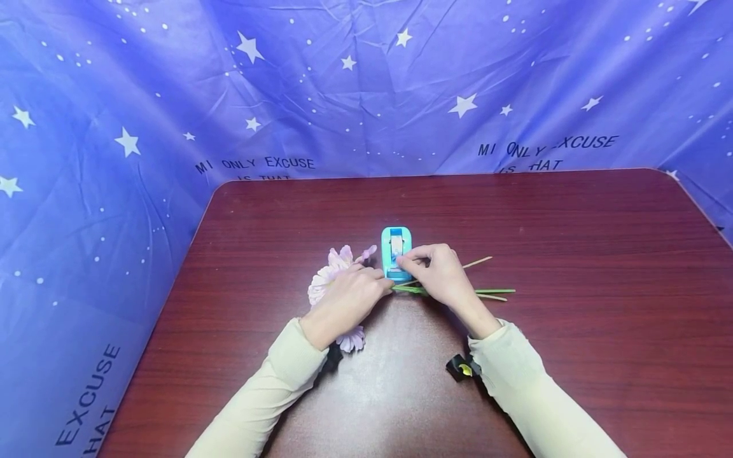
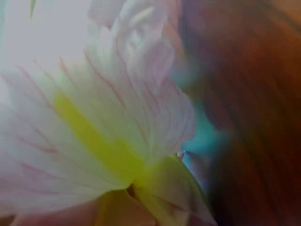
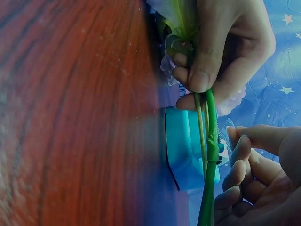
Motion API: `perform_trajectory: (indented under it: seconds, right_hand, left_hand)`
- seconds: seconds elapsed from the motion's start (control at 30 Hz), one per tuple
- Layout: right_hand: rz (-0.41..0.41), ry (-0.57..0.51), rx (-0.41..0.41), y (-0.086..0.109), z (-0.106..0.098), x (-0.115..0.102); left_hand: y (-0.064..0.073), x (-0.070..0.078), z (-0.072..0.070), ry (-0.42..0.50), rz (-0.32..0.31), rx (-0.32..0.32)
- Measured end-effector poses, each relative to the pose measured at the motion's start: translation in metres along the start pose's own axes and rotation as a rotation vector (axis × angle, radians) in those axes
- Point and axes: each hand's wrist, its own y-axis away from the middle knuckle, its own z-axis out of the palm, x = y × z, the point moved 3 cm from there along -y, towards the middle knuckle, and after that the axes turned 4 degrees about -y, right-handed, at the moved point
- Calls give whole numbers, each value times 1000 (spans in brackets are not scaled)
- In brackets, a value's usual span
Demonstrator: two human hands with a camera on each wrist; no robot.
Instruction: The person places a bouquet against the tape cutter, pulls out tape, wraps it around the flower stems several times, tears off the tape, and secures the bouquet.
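Note:
My left hand (image 1: 352, 292) pinches a bunch of flower stems (image 1: 498, 291) between thumb and fingers. The stems run to the right, several green and yellowish ones. Pale pink-lilac flowers (image 1: 321, 283) spread out beneath and left of that hand; their veined petals (image 2: 94, 141) fill much of the left wrist view. Just beyond the stems stands a turquoise tape dispenser (image 1: 405, 236). My right hand (image 1: 443, 275) is at its near end, thumb and forefinger pinching a bit of clear tape (image 3: 229, 135). In the right wrist view the stems pass in front of the dispenser.
The dark red wooden table (image 1: 258, 242) reaches out on all sides of the hands. Behind it and to its left hangs a blue curtain (image 1: 355, 95) with white stars and lettering. A black band with a yellow mark (image 1: 458, 367) sits at the right wrist.

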Motion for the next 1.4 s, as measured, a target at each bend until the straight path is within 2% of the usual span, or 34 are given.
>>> perform_trajectory:
  seconds: [0.4, 0.7, 1.4]
  right_hand:
    - [-3, 23, -9, 1, 2, -1]
    - [13, 36, -7, 3, 3, -3]
    - [13, 51, 5, 9, 3, -7]
  left_hand:
    - [-5, -4, 5, 74, -72, -25]
    - [-6, -3, 4, 61, -73, -30]
    - [-8, -3, 4, 111, -90, -49]
